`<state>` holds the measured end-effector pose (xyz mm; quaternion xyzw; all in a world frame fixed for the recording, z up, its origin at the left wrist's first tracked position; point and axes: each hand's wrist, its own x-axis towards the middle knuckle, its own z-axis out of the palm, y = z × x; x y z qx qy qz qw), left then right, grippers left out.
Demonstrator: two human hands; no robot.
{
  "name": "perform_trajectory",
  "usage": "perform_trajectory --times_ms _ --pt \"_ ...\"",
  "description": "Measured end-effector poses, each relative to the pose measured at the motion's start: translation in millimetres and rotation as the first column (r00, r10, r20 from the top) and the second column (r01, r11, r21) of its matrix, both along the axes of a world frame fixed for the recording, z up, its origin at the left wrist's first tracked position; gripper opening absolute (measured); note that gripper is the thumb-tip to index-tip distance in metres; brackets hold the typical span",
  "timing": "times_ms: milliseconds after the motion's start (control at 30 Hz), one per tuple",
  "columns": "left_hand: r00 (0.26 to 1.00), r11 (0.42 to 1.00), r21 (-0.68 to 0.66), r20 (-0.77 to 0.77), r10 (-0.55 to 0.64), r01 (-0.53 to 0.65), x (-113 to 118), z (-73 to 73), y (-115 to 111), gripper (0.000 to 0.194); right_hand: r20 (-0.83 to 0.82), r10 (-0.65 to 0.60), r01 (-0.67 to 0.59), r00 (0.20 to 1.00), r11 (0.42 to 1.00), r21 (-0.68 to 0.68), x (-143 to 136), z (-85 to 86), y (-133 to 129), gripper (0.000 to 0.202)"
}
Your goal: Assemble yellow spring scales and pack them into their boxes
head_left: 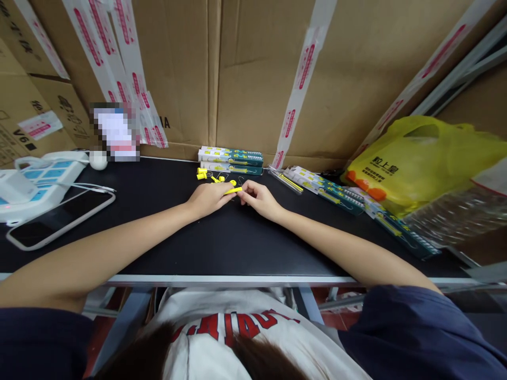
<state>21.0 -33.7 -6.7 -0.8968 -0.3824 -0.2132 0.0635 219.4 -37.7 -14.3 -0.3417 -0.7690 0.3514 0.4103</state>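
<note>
My left hand (209, 199) is closed round a slim yellow plastic stick (233, 190) just above the black table. The fingers of my right hand (259, 199) pinch together at the stick's right end; whether they hold a further small part there is too fine to make out. Just beyond my hands lie small yellow plastic pieces (202, 173) and a thin bent wire (241, 181). Behind them two printed green-and-white boxes (232, 161) are stacked. Right of my right hand rests a bundle of thin rods in clear wrap (287, 179), one of them yellow.
More printed boxes (328, 190) run along the right, beside a yellow plastic bag (420, 158). On the left are a white power strip (59, 174), a phone (63, 219) with a cable, and a propped lit phone (116, 132). Large cartons (253, 79) wall off the back.
</note>
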Motion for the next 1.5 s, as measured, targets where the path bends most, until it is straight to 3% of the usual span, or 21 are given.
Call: perform_trajectory --times_ms 233,400,633,867,1100,1300,1500 --pt "0.996 0.998 -0.013 0.065 0.054 -0.054 -0.9 4.2 -3.3 0.038 -0.057 -0.074 0.074 0.996 0.997 0.002 -0.7 0.3 -0.1 0.042" --pt "0.993 0.993 -0.044 0.031 0.115 -0.114 0.7 5.4 -3.4 0.036 -0.087 -0.088 0.089 0.992 0.996 0.01 0.1 -0.1 1.9 0.045" --pt "0.996 0.996 -0.008 0.013 0.093 -0.093 -1.3 1.4 -1.0 0.032 -0.142 -0.11 0.111 0.984 0.994 -0.004 1.7 -0.4 4.5 0.046" --pt "1.0 0.999 0.028 0.02 0.024 -0.025 0.3 6.7 -6.8 0.028 -0.121 -0.097 0.096 0.988 0.995 -0.014 0.9 -0.3 4.2 0.048" --pt "0.996 0.985 -0.168 0.088 -0.019 0.034 -3.1 7.1 1.5 0.028 -0.108 -0.111 0.112 0.988 0.994 0.003 1.6 -2.1 5.2 0.048" --pt "0.972 0.938 -0.298 0.202 -0.118 0.176 -1.8 13.7 1.3 0.037 -0.11 -0.092 0.093 0.99 0.996 0.005 0.9 -0.5 2.9 0.047" --pt "0.956 0.858 -0.477 0.288 -0.051 0.19 -1.6 18.1 -1.1 0.033 -0.126 -0.07 0.07 0.99 0.998 -0.003 0.7 -1.5 3.0 0.045"
